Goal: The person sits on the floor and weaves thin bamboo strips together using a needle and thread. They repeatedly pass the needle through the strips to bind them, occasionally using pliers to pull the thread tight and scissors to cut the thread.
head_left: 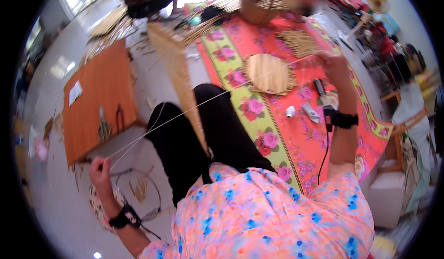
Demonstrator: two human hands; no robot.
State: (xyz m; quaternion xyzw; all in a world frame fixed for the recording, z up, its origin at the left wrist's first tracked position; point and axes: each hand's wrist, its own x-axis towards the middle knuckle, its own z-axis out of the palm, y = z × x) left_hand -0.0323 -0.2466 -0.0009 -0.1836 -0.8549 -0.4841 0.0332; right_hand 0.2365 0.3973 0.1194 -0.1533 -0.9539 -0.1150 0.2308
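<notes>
A thin white thread [212, 100] runs taut in a long slant across my lap. Its lower end is pinched in my closed left hand [100, 172], out to the left at knee height. My right hand [331, 64], raised at the far right and somewhat blurred, grips the other end. A second, looser strand trails from the left hand over my left knee. Between my black-clad thighs stands a long, thin tan piece [178, 67], seen nearly edge-on, with the thread passing across it. Each wrist wears a black band with a cable.
On the flowered red mat [296, 148] lie a round slatted bamboo piece [269, 73], bundled sticks [298, 43], a small white bottle [290, 112] and a basket [256, 9]. A wooden board [101, 92] at left carries scissors [103, 126]. Other people sit at the far side.
</notes>
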